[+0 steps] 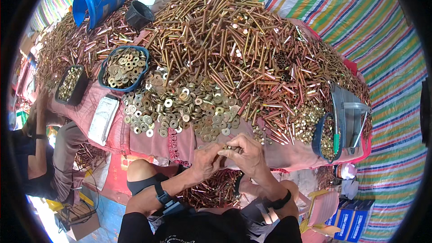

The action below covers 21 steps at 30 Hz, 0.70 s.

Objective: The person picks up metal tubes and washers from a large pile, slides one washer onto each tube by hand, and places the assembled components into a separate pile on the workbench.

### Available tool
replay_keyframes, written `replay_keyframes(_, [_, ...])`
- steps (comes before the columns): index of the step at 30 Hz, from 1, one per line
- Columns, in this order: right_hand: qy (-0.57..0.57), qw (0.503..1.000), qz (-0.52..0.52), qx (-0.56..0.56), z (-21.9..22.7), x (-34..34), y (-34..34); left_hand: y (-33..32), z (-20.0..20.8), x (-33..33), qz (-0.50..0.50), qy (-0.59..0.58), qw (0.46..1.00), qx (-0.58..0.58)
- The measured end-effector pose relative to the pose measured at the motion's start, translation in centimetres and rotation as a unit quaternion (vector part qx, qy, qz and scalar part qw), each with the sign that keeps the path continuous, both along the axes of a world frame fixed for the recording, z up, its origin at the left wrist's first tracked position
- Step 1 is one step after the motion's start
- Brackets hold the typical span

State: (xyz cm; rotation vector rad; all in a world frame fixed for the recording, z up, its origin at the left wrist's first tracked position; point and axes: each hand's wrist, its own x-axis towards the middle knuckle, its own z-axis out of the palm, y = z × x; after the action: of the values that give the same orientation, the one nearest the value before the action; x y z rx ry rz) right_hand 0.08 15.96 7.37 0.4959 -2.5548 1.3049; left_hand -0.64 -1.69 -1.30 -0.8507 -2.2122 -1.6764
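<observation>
My left hand (208, 159) and my right hand (246, 154) meet above the near edge of the pile, fingers closed and almost touching. Between the right thumb and index finger is a small brass-coloured metal piece (228, 147), too small to tell whether nut or bolt end. What the left fingers pinch is hidden. Just beyond my hands lies a heap of flat round washers (198, 108). Behind it rises a large mound of long brass-coloured metal sleeves or bolts (216, 40). Loose small nuts (308, 121) are heaped to the right.
A blue basin (145, 73) holds washers; a dark tray (81, 91) and a blue tub (316, 140) hold small nuts. A blue bucket (92, 6) lies tipped at the back left, near a black pot (139, 15). Another person's arm (39, 148) is at far left.
</observation>
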Motion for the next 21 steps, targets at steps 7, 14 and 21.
replay_keyframes(7, [-0.020,1.000,-0.001,0.011,0.05,0.20,0.03,-0.19,-0.17,-0.02,-0.004,0.013,1.000,-0.012])
replay_keyframes(14, [0.013,0.999,0.040,0.018,0.69,0.21,0.42,-0.11,0.27,0.19,0.001,-0.007,1.000,-0.021])
replay_keyframes(21, [-0.106,0.993,-0.005,-0.045,0.36,0.85,0.12,-0.20,0.22,0.04,-0.009,0.014,1.000,-0.022])
